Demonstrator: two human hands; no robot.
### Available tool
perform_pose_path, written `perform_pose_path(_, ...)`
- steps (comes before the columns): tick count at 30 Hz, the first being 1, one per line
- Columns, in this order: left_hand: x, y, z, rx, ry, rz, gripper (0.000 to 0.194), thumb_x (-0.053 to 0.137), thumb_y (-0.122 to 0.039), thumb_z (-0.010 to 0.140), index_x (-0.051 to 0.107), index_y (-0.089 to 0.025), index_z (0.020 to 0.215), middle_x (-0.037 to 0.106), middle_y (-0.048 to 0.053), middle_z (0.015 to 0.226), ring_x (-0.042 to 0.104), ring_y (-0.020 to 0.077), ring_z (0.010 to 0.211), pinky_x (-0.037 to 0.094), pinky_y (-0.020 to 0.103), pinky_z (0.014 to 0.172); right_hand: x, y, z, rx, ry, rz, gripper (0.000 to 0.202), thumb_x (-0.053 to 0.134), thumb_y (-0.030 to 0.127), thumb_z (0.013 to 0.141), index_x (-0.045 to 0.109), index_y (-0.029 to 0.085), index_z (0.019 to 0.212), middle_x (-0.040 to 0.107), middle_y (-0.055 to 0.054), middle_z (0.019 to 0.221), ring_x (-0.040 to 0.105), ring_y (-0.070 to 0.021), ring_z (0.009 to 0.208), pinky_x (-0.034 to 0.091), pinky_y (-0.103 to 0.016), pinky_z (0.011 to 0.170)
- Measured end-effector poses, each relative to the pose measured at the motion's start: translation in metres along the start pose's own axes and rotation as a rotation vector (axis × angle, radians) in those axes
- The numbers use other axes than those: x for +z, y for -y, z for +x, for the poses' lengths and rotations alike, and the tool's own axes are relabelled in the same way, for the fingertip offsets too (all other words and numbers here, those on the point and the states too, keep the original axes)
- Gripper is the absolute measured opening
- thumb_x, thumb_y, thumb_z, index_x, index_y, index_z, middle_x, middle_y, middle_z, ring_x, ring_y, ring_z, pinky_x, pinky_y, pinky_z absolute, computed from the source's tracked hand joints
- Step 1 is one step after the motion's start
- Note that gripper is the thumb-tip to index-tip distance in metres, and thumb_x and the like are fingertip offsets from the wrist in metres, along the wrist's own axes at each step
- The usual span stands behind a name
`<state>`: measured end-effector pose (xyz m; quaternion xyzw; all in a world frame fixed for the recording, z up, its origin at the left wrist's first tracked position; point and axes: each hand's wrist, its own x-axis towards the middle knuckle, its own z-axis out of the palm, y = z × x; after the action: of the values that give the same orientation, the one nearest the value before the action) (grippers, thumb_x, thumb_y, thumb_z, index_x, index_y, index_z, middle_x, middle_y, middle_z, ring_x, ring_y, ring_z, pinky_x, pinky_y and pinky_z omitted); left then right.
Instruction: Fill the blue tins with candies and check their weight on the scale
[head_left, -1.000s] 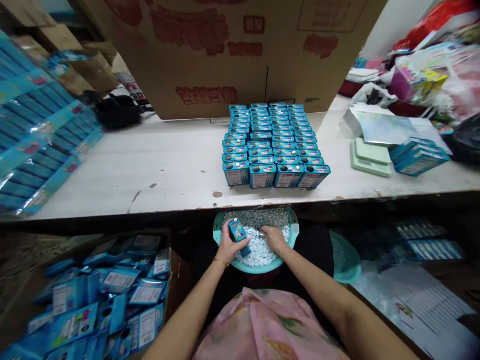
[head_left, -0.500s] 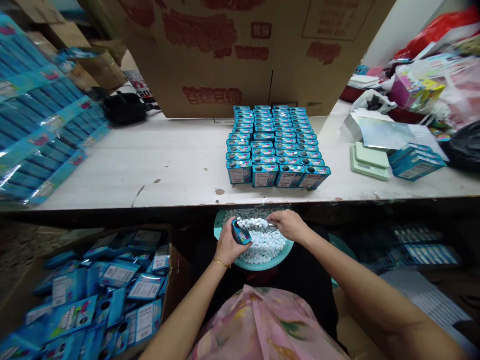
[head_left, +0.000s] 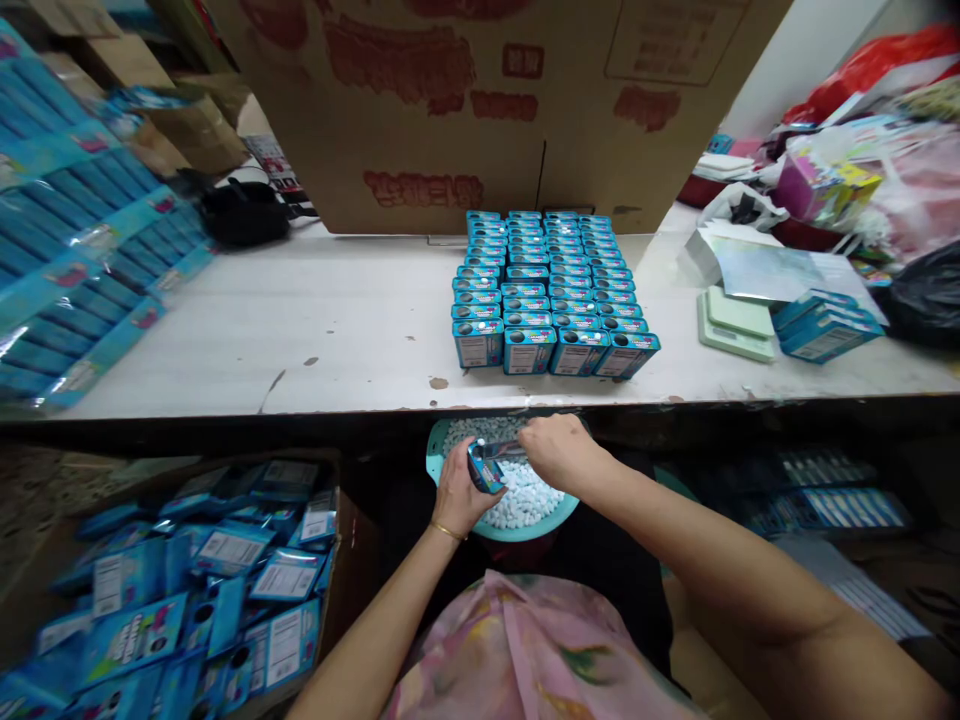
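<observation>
My left hand [head_left: 454,492] grips a small blue box [head_left: 484,472], tilted with its open end up, over a turquoise basin [head_left: 525,532]. White pellets [head_left: 523,500] fill much of the basin. Closed around the handle of a metal scoop [head_left: 502,450], my right hand [head_left: 559,452] is just right of the box. The scoop's front end lies at the box's mouth, and a few white pellets show there. How full the box is inside I cannot tell.
Several rows of blue boxes [head_left: 551,280] stand on the white table [head_left: 360,330], before a large carton [head_left: 480,110]. A pale green scale [head_left: 736,322] sits to the right. Lower left, a carton holds loose blue boxes [head_left: 232,550]; packed display trays [head_left: 82,230] rise at the left.
My right hand has moved slightly left and turned over. The scoop, heaped with white pellets before, is now tipped at the box's mouth and shows few pellets. My left hand stays nearly in place.
</observation>
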<state>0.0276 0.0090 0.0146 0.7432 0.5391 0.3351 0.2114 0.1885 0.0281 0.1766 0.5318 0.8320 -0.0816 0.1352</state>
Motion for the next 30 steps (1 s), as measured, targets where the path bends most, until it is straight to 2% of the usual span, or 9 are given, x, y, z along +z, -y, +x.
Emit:
perform_pose_path(4,-0.011,-0.006,-0.001,0.061,-0.022,0.037,0.078,0.066,-0.033,0.055,0.029,-0.016,0.121,0.044,0.013,0.114,0.042,0.0285,0.109,0.035,0.046,0.092,0.013,-0.022,-0.011,0.107,0.048,0.005,0.026,0.037,0.012,0.076,0.058,0.019,0.089,0.062,-0.009,0.090,0.059,-0.0189,0.080,0.041,-0.028,0.065)
perform_pose_path(7,-0.022,-0.005,0.001,0.111,0.022,0.112,0.074,0.067,-0.024,0.052,0.034,-0.020,0.119,0.044,0.012,0.117,0.037,0.0318,0.114,0.025,0.051,0.098,0.039,-0.039,-0.014,0.218,0.102,0.022,0.031,0.037,0.008,0.074,0.058,0.021,0.092,0.062,-0.007,0.094,0.059,-0.0183,0.081,0.041,-0.026,0.064)
perform_pose_path(9,-0.029,-0.002,0.004,0.069,0.014,0.092,0.075,0.067,-0.024,0.052,0.034,-0.020,0.119,0.044,0.011,0.115,0.039,0.0310,0.112,0.027,0.050,0.097,0.061,-0.044,-0.012,0.258,0.142,0.039,0.031,0.036,0.007,0.074,0.058,0.021,0.091,0.062,-0.007,0.092,0.059,-0.0181,0.081,0.041,-0.025,0.064)
perform_pose_path(12,-0.038,0.003,0.006,-0.033,-0.040,-0.034,0.082,0.068,-0.033,0.053,0.026,-0.019,0.122,0.043,0.010,0.115,0.045,0.0261,0.105,0.037,0.043,0.090,0.088,-0.044,-0.007,0.264,0.146,0.082,0.030,0.035,0.008,0.077,0.058,0.021,0.093,0.062,-0.007,0.093,0.059,-0.0172,0.083,0.040,-0.024,0.065)
perform_pose_path(14,-0.041,0.001,0.006,-0.061,-0.072,-0.085,0.084,0.069,-0.036,0.052,0.025,-0.020,0.122,0.041,0.010,0.115,0.047,0.0245,0.104,0.039,0.040,0.089,0.101,-0.043,-0.005,0.253,0.121,0.106,0.031,0.034,0.009,0.079,0.057,0.021,0.095,0.061,-0.007,0.094,0.059,-0.0164,0.084,0.039,-0.023,0.064)
perform_pose_path(20,-0.034,-0.013,0.002,0.025,-0.156,-0.072,0.086,0.071,-0.037,0.051,0.025,-0.019,0.121,0.040,0.011,0.118,0.042,0.0256,0.110,0.035,0.041,0.094,0.125,-0.050,-0.008,0.203,0.063,0.137,0.029,0.036,0.007,0.078,0.056,0.020,0.093,0.061,-0.006,0.091,0.058,-0.0152,0.083,0.038,-0.022,0.064)
perform_pose_path(24,-0.029,-0.013,-0.001,-0.124,-0.139,-0.110,0.085,0.071,-0.038,0.051,0.027,-0.018,0.120,0.042,0.011,0.115,0.045,0.0249,0.105,0.038,0.041,0.090,0.138,-0.045,0.002,0.191,0.024,0.160,0.028,0.035,0.009,0.079,0.058,0.018,0.093,0.061,-0.008,0.090,0.057,-0.0164,0.085,0.038,-0.024,0.068)
perform_pose_path(30,-0.035,-0.002,-0.007,-0.261,-0.150,-0.128,0.083,0.071,-0.037,0.051,0.028,-0.019,0.120,0.044,0.009,0.112,0.049,0.0233,0.100,0.039,0.040,0.088,0.163,-0.025,0.028,0.242,0.065,0.392,0.037,0.038,0.010,0.077,0.059,0.029,0.100,0.063,-0.001,0.097,0.055,-0.0150,0.093,0.038,-0.022,0.073)
